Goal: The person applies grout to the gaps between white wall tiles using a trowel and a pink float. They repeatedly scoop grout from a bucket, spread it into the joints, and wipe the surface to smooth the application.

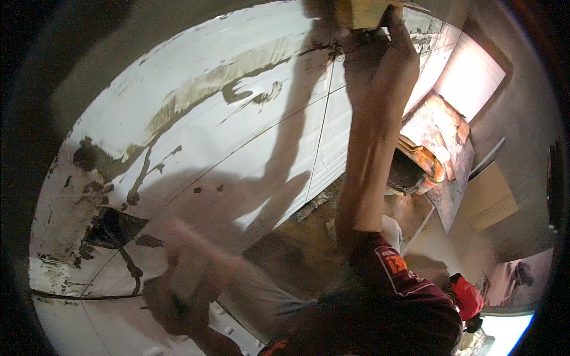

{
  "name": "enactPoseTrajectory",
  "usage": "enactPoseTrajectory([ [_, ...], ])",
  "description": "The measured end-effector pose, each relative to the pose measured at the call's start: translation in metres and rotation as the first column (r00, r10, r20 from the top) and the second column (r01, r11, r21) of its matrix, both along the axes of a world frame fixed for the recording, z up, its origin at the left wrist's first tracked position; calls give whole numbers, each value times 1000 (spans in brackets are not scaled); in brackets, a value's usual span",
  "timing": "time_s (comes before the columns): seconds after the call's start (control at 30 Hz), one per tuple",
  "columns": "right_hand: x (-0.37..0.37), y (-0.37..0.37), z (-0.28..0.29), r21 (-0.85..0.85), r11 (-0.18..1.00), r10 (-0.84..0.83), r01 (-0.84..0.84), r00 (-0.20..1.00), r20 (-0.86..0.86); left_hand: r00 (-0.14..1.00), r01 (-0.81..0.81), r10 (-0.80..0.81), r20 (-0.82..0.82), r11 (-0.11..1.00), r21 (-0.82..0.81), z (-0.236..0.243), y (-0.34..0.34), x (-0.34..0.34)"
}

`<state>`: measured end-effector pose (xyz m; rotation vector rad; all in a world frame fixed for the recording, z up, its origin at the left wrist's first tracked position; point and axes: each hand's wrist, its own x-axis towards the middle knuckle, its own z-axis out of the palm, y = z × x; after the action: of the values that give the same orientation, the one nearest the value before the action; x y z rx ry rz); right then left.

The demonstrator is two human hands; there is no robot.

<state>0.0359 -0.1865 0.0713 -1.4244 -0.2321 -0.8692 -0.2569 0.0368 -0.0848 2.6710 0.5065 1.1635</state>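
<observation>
My right arm reaches up along a white tiled wall [249,160]. At the top edge, my right hand [377,50] is closed on a yellowish block [362,13]; its kind is unclear because the picture cuts it off. My left hand [181,296], at the lower left near the tiles, is smeared by motion. I cannot make out its fingers or anything in them. Dark wet smears of mortar [113,228] lie on the tiles close by. A brownish mortar band [202,89] runs along the upper tiles.
A dark bucket [407,172] with an orange rim stands right of my right forearm, beside a brightly lit, stained board [436,127]. Further right lies a brown cardboard piece [490,196]. A person in red [467,295] is at the lower right. My bent leg [267,305] is between my arms.
</observation>
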Motion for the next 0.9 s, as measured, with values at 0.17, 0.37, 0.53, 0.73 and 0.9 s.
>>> enactPoseTrajectory([
  [0.17, -74, 86, -23, 327, 755, 535, -568, 822, 193, 782, 146, -164, -601, 986, -80, 21, -25, 46],
  [0.37, -126, 50, -77, 684, 627, 458, -372, 887, 63, 698, 505, -713, -71, 561, -656, -31, -35, 67],
  [0.53, -97, -22, -96, 364, 826, 434, -430, 898, 76, 688, 546, -712, 139, 383, -745, -56, -19, 59],
  [0.73, -77, -58, -114, -20, 960, 277, -278, 959, -61, 801, 446, -580, 148, 413, -794, -84, -4, 40],
  [0.9, -69, -65, -106, 328, 827, 502, -457, 862, -64, 808, 399, -586, 51, 482, -780, -75, -1, 33],
])
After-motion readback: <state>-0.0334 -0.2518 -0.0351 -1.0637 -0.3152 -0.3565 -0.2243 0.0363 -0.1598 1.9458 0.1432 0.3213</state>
